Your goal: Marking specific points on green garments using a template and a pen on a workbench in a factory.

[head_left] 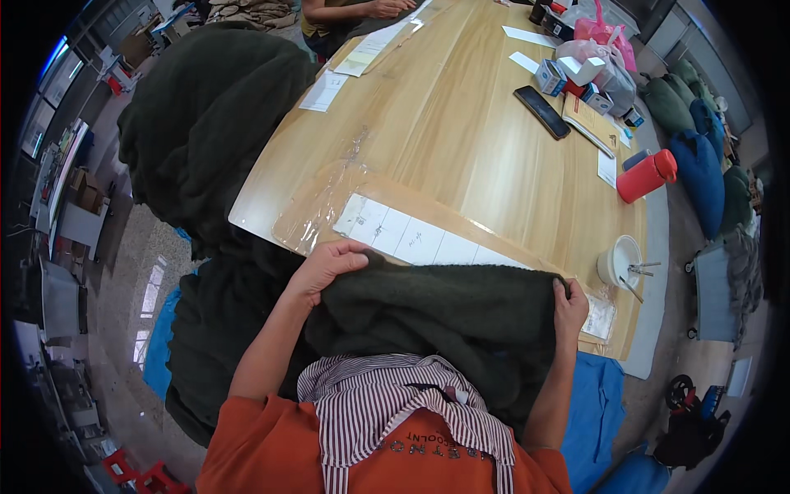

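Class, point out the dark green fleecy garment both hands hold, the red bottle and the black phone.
Dark green fleecy garment (444,309), head view, middle fold.
Red plastic bottle (644,178), head view, body.
Black flat phone (542,112), head view, screen.

Wearer seen from above: orange short-sleeved top with dark lettering across the chest, beneath a maroon-and-white striped apron; forearms bare below the sleeves.

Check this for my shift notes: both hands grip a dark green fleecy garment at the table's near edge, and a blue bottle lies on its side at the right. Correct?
Not quite: the bottle is red, not blue, as the head view shows. The rest holds: left hand and right hand grip the dark green garment at the table edge.
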Demonstrator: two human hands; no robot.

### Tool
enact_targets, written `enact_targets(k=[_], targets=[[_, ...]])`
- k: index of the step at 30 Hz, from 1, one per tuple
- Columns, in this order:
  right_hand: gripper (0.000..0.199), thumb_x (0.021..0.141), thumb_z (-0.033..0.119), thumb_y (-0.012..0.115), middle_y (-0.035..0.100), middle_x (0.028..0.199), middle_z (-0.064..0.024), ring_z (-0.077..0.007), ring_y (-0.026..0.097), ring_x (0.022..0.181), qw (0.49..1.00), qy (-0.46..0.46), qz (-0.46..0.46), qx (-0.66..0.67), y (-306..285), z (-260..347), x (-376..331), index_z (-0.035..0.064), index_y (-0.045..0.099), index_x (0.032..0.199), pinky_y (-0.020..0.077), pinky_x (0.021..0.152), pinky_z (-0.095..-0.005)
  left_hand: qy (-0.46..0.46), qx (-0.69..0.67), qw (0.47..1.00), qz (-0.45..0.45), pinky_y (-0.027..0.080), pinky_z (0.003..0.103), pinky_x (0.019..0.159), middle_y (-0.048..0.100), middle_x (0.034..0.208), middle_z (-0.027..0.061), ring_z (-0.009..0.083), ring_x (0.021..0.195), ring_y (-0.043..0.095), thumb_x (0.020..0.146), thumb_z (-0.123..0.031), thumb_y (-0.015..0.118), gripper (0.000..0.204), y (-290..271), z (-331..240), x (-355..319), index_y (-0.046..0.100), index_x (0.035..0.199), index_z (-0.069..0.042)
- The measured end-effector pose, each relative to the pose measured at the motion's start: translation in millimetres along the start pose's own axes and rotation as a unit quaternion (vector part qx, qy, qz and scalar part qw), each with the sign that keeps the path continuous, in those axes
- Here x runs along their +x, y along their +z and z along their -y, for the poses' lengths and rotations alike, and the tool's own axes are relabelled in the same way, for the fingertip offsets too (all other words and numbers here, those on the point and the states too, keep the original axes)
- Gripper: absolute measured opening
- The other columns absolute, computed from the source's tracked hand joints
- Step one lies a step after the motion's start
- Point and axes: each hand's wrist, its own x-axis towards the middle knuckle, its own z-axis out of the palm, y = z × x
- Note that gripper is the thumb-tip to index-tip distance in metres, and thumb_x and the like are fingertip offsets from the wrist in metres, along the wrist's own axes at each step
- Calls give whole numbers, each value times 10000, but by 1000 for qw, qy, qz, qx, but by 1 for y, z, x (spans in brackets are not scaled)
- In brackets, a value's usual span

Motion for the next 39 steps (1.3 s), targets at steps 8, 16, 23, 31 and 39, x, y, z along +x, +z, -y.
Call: enact_targets(k=[8,16,23,31,39], targets=[[236,905,202,715,534,625,-19,-80,452,615,998,-14,-45,46,5,-12,1,6,625,811,388,571,-274,267,118,944,-151,456,221,670,640,835,-36,47,739,548,912,-88,677,91,5,7,25,662,955,-9],[171,825,142,765,608,688,-58,-151,533,615,996,-23,-87,-27,7,-5,-2,22,643,844,451,613,-305,420,564,645,-298,446,366,741,585,783,72,272,810,551,755,-85,756,156,3,11,60,621,826,-50],[199,775,12,748,646,847,-101,-213,640,788,995,-39,-83,41,13,0,2,21,658,952,507,716,-319,467,493,681,-273,459,387,749,598,809,92,306,802,564,745,1,726,153,44,-3,37,614,839,-45],[129,784,46,729,631,831,-80,-255,617,762,958,-267,-36,-100,-16,-9,-11,62,648,882,483,680,-360,465,597,654,-4,411,493,989,607,1190,110,341,1174,525,773,-105,734,261,123,54,41,655,1020,-70],[283,880,48,722,562,800,16,-48,512,709,922,6,-304,239,-106,-69,23,-8,563,1107,410,629,-195,475,623,621,-3,371,537,1064,600,1270,118,360,1237,504,801,-84,704,271,111,72,45,650,1066,-64]])
